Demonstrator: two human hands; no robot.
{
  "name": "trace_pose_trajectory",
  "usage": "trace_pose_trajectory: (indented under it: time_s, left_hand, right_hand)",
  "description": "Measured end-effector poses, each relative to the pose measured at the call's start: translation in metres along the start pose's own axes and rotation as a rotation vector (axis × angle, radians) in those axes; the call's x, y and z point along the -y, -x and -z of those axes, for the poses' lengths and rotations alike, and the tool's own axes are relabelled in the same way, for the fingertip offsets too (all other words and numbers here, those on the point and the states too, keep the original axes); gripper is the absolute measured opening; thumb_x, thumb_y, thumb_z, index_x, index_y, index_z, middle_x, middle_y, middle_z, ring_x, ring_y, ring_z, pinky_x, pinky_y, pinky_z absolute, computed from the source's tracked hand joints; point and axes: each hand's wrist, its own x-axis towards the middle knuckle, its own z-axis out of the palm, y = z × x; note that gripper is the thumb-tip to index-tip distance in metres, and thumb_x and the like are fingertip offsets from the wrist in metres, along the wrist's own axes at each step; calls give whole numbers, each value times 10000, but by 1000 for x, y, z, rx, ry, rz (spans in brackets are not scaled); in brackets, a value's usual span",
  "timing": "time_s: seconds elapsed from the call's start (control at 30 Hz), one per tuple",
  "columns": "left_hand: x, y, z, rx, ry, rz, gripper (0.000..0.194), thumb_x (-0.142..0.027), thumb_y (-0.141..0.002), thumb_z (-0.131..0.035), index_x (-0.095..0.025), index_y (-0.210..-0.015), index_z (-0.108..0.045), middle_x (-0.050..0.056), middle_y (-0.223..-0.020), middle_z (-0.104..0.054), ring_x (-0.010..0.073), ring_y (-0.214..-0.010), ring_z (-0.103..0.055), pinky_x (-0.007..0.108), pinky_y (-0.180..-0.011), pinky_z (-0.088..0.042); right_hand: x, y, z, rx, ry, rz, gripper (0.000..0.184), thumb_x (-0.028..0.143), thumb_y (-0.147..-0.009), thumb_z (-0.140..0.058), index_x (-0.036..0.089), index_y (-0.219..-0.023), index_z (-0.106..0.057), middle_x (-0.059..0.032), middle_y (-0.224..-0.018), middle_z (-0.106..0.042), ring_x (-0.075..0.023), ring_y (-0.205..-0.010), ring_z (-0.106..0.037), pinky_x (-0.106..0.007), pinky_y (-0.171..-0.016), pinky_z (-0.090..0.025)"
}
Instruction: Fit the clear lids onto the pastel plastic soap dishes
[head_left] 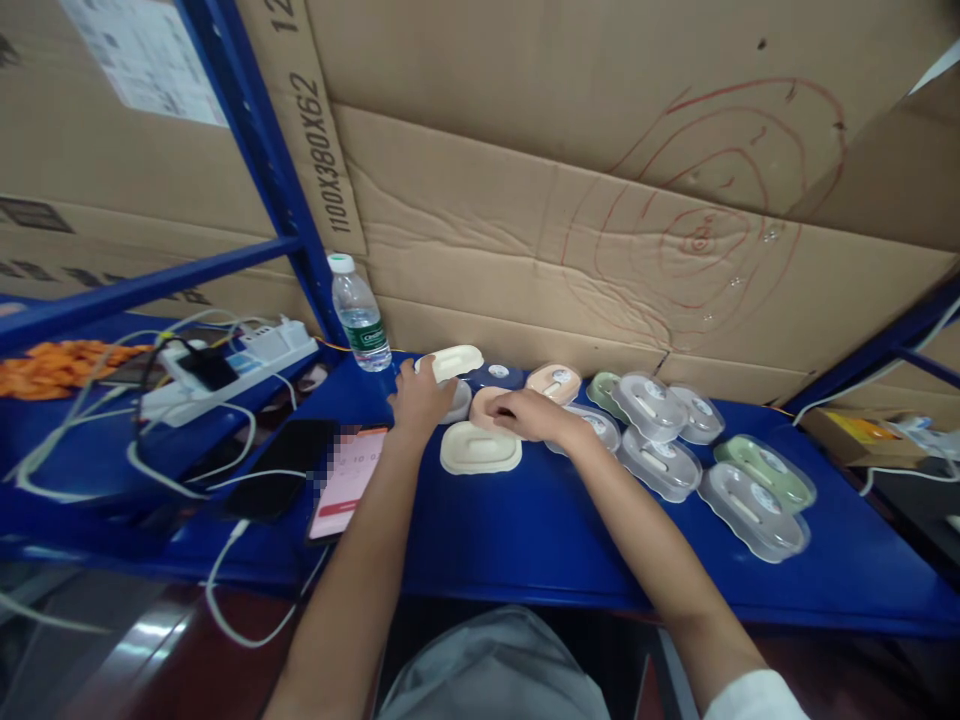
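Observation:
My left hand (424,398) grips the left end of a cream oval lid-like piece (459,360), tilted above the table. Below its fingers a clear case (456,402) partly shows. My right hand (529,413) is closed, with its fingertips on a peach oval case (486,408); the fingers hide part of it. Just in front of that case, a second cream oval piece (480,450) with a raised middle lies flat on the blue table. Behind the hands are a dark blue case (495,376) and another peach case (553,381) with a round label.
Several clear-covered oval cases (660,462), grey and green, lie to the right, some overlapping. A water bottle (364,320) stands at the back left. A lit phone (351,480), a black phone (289,465), cables and a power strip (232,375) lie left. Cardboard (480,200) backs the table.

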Motion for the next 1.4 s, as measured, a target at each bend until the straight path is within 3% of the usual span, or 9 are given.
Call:
trace_pose_trajectory:
  time_s: [0.13, 0.23, 0.33, 0.4, 0.57, 0.7, 0.93, 1.17, 1.4]
  left_hand:
    - [0, 1, -2, 12, -5, -42, 548, -416, -886, -707, -231, -1388, -586, 245, -1485, -488, 503, -1357, -506, 712, -1045, -423]
    - [-6, 6, -4, -5, 1, -124, 498, -382, -903, -688, -214, -1365, -610, 253, -1501, -476, 524, -1413, -435, 768, -1092, -322]
    - [-24, 19, -8, 19, 38, -342, 415, -325, -946, -633, -234, -1352, -638, 193, -1512, -512, 421, -1439, -450, 618, -1179, -321]
    - [-38, 32, -13, 91, 63, -536, 360, -322, -935, -666, -284, -1293, -685, 113, -1456, -598, 334, -1383, -526, 489, -1189, -345]
    - [-60, 60, -29, 197, 51, -776, 214, -309, -953, -645, -263, -1129, -757, 104, -1226, -728, 326, -1196, -635, 514, -1146, -334]
    - [-62, 66, -36, 243, 3, -838, 183, -275, -973, -607, -239, -1042, -772, 110, -1115, -755, 313, -1122, -665, 500, -1085, -366]
    - [-66, 75, -40, 279, -70, -896, 251, -261, -1030, -511, -236, -1041, -760, 89, -1090, -760, 280, -1102, -672, 460, -1039, -400]
    - [-67, 74, -36, 233, -98, -885, 255, -296, -1046, -505, -256, -1077, -754, 69, -1042, -755, 259, -1071, -680, 447, -1042, -399]
    - [-65, 71, -35, 201, -111, -871, 255, -296, -1044, -513, -247, -1075, -761, 76, -1051, -760, 259, -1058, -690, 442, -1026, -409]
  right_hand:
    - [-13, 6, 14, -77, -21, -41, 250, 202, -1012, -555, 253, -1112, -779, -54, -1169, -781, -231, -1045, -708, -314, -894, -460]
    - [-31, 16, 28, -161, 128, -249, 391, 192, -1005, -546, 262, -1358, -698, -113, -1388, -699, -293, -1314, -612, -444, -1105, -404]
    - [-49, 23, 33, -107, 241, -452, 618, 232, -956, -640, 263, -1561, -519, -168, -1577, -536, -354, -1485, -449, -575, -1196, -304]
    - [-57, 25, 31, -57, 250, -480, 645, 218, -944, -646, 280, -1570, -506, -148, -1618, -493, -343, -1509, -421, -558, -1197, -318]
    - [-70, 26, 31, -19, 264, -462, 596, 200, -922, -665, 332, -1498, -587, -78, -1588, -545, -321, -1449, -489, -496, -1164, -366]
    - [-75, 28, 32, -4, 291, -493, 630, 300, -901, -736, 302, -1511, -579, -122, -1570, -549, -382, -1433, -475, -551, -1160, -340]
    - [-76, 30, 35, -48, 325, -506, 533, 455, -1059, -532, 294, -1567, -516, -167, -1520, -562, -372, -1401, -496, -544, -1150, -332]
    - [-71, 30, 43, -173, 367, -504, 455, 308, -1092, -437, 226, -1523, -559, -168, -1517, -587, -337, -1406, -498, -520, -1141, -338]
    - [-50, 21, 39, -66, 330, -457, 289, 276, -1024, -562, 266, -1238, -756, -74, -1210, -784, -232, -1139, -707, -289, -910, -486]
